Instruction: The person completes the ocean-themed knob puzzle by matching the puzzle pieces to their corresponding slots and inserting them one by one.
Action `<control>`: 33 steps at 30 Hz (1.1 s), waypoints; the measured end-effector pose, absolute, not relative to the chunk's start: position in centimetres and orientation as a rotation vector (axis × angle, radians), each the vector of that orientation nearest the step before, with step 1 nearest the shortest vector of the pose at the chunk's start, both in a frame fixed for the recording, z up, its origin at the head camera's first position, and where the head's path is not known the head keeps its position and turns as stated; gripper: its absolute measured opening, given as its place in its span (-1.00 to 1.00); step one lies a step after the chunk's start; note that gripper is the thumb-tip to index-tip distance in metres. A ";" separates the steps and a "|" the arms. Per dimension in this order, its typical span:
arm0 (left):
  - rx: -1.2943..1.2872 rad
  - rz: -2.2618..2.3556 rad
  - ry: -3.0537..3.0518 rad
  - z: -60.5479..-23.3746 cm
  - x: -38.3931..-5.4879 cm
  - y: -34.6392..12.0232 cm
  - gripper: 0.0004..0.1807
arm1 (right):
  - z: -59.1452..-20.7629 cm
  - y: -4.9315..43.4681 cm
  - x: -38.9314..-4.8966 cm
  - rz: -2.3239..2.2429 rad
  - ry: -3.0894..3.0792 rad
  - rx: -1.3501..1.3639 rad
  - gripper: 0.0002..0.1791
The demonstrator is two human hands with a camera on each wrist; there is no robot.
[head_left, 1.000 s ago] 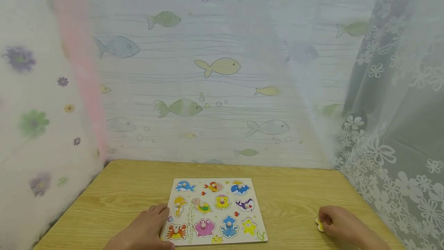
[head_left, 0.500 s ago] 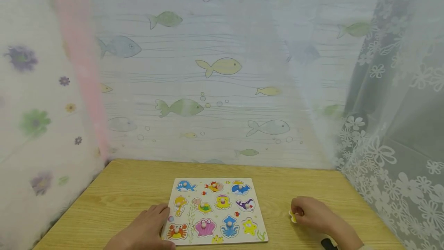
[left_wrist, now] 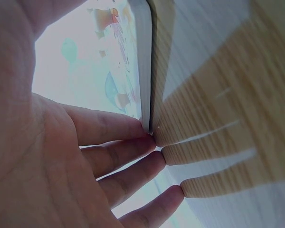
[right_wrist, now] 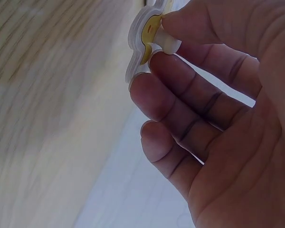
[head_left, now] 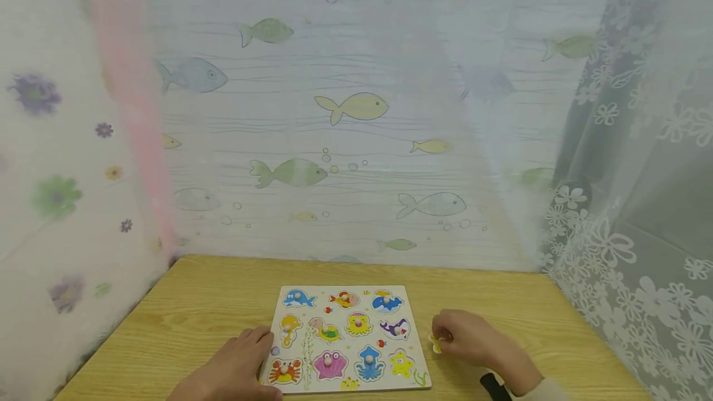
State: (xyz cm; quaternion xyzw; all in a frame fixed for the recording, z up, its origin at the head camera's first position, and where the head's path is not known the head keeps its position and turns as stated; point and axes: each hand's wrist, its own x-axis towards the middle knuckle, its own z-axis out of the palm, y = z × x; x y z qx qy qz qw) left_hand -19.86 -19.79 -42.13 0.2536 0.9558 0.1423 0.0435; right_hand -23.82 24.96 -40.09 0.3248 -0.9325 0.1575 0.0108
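Observation:
A wooden peg puzzle board (head_left: 345, 340) with sea-animal pieces lies on the table. My left hand (head_left: 234, 367) rests at its left side, fingers fairly straight, with fingertips against the board's edge (left_wrist: 145, 71). Just right of the board, my right hand (head_left: 468, 338) pinches a yellow puzzle piece (head_left: 434, 344) with a pale rim. In the right wrist view, thumb and fingertips hold the wooden peg (right_wrist: 168, 42) on the yellow piece (right_wrist: 149, 35), which is tilted on its side; part of it is cut off by the frame. A flat yellow starfish picture (head_left: 401, 364) shows at the board's lower right.
The wood-grain table (head_left: 223, 277) runs back to a curtain (head_left: 356, 141) printed with fish. Flowered curtains (head_left: 61, 203) stand at the left, and lace (head_left: 607, 246) hangs at the right. A black strap (head_left: 494, 387) is at my right wrist.
My right hand has moved left across the table with the yellow puzzle piece, from far right to beside the board. My left hand and the board have stayed in place.

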 end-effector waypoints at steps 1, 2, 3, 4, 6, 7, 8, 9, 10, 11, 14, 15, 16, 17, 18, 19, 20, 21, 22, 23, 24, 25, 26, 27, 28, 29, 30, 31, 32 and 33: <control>0.775 0.434 2.923 -42.1 -19.8 -19.8 0.18 | -40.1 24.7 -23.9 0.491 -2.911 1.016 -0.82; 0.774 0.434 2.923 -42.1 -19.8 -19.8 0.18 | -40.1 24.4 -24.0 0.484 -2.913 1.018 -0.82; 0.774 0.434 2.923 -42.1 -19.8 -19.8 0.18 | -40.1 24.1 -24.0 0.483 -2.917 1.019 -0.82; 0.776 0.434 2.922 -42.1 -19.8 -19.8 0.18 | -40.1 23.7 -24.1 0.485 -2.927 1.016 -0.83; 0.777 0.435 2.920 -42.1 -19.8 -19.8 0.18 | -40.2 23.1 -24.2 0.483 -2.939 1.018 -0.83; 0.780 0.436 2.919 -42.0 -19.8 -19.8 0.17 | -40.2 22.9 -24.3 0.487 -2.946 1.020 -0.84; 0.780 0.435 2.918 -42.0 -19.8 -19.8 0.17 | -40.2 22.6 -24.3 0.489 -2.951 1.023 -0.85; 0.783 0.434 2.920 -42.0 -19.8 -19.7 0.17 | -40.3 22.3 -24.3 0.491 -2.956 1.027 -0.86; 0.783 0.432 2.920 -42.0 -19.8 -19.7 0.17 | -40.3 22.0 -24.3 0.491 -2.959 1.034 -0.87; 0.784 0.430 2.920 -42.0 -19.8 -19.7 0.17 | -40.4 21.7 -24.3 0.491 -2.956 1.045 -0.88; 0.781 0.427 2.921 -42.0 -19.8 -19.7 0.17 | -40.5 21.0 -24.3 0.492 -2.962 1.064 -0.91; 0.781 0.428 2.921 -42.1 -19.8 -19.7 0.16 | -40.6 20.7 -24.3 0.490 -2.966 1.068 -0.90; 0.781 0.428 2.921 -42.1 -19.8 -19.7 0.17 | -40.6 20.5 -24.3 0.491 -2.967 1.074 -0.90; 0.781 0.430 2.921 -42.1 -19.8 -19.7 0.17 | -40.7 20.3 -24.3 0.492 -2.968 1.080 -0.90; 0.781 0.431 2.922 -42.1 -19.8 -19.7 0.16 | -40.8 20.1 -24.3 0.493 -2.971 1.085 -0.89; 0.782 0.432 2.923 -42.1 -19.8 -19.8 0.16 | -40.8 19.9 -24.3 0.492 -2.973 1.092 -0.88; 0.781 0.434 2.922 -42.1 -19.8 -19.8 0.16 | -40.8 19.8 -24.2 0.494 -2.973 1.100 -0.87; 0.780 0.434 2.922 -42.1 -19.9 -19.8 0.17 | -40.8 19.6 -24.2 0.498 -2.977 1.105 -0.86; 0.777 0.431 2.923 -42.2 -19.9 -19.7 0.17 | -40.9 19.5 -24.1 0.501 -2.980 1.109 -0.86; 0.774 0.434 2.921 -42.2 -19.9 -19.8 0.17 | -40.9 19.3 -24.1 0.503 -2.985 1.113 -0.87; 0.771 0.436 2.921 -42.2 -19.9 -19.8 0.17 | -40.9 19.2 -24.0 0.506 -2.989 1.117 -0.86; 0.768 0.436 2.920 -42.2 -19.9 -19.8 0.17 | -40.9 19.1 -23.9 0.512 -2.999 1.113 -0.87; 0.766 0.436 2.919 -42.2 -19.9 -19.8 0.17 | -40.9 18.9 -23.9 0.516 -3.006 1.111 -0.87; 0.765 0.435 2.919 -42.2 -19.9 -19.8 0.17 | -41.0 18.8 -23.8 0.513 -3.010 1.112 -0.87; 0.765 0.434 2.919 -42.2 -19.9 -19.8 0.17 | -41.0 18.7 -23.8 0.512 -3.012 1.114 -0.87; 0.765 0.437 2.918 -42.2 -19.9 -19.8 0.17 | -41.0 18.6 -23.7 0.510 -3.012 1.119 -0.87; 0.766 0.434 2.921 -42.2 -19.9 -19.8 0.17 | -41.0 18.5 -23.6 0.514 -3.012 1.122 -0.88; 0.767 0.431 2.923 -42.2 -19.8 -19.8 0.17 | -41.0 18.4 -23.6 0.515 -3.015 1.122 -0.88; 0.767 0.429 2.926 -42.2 -19.8 -19.8 0.17 | -41.0 18.3 -23.5 0.513 -3.014 1.129 -0.88; 0.767 0.428 2.928 -42.2 -19.8 -19.8 0.17 | -41.1 18.2 -23.5 0.514 -3.013 1.134 -0.89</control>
